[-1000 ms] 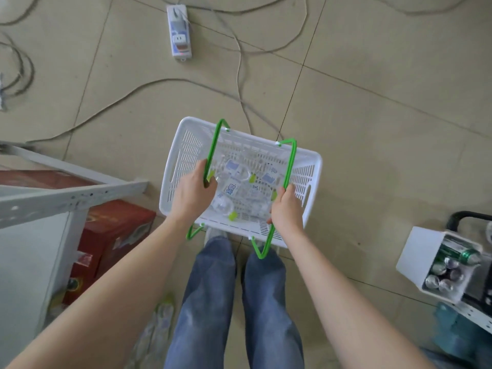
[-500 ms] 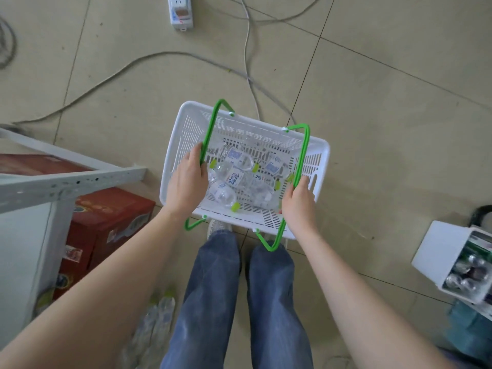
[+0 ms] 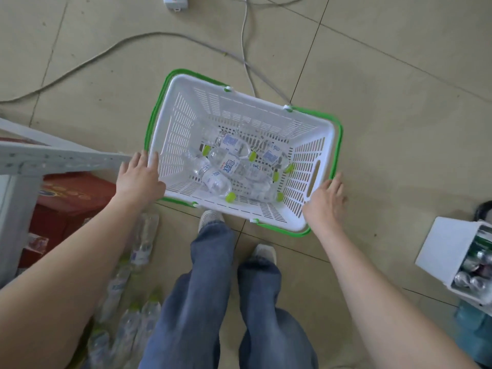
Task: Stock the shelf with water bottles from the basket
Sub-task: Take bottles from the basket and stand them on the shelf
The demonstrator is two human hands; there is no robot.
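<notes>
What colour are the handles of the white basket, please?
Bright green. The handles lie folded down along the rim of the basket, clearest in the head view.

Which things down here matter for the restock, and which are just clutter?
Job:
basket, white with green handles, on the floor
water bottles lying inside it
shelf edge at left
left hand and right hand at the basket's ends

Lying about:
cables
power strip
red cartons
loose bottles on the floor
box of cans
</notes>
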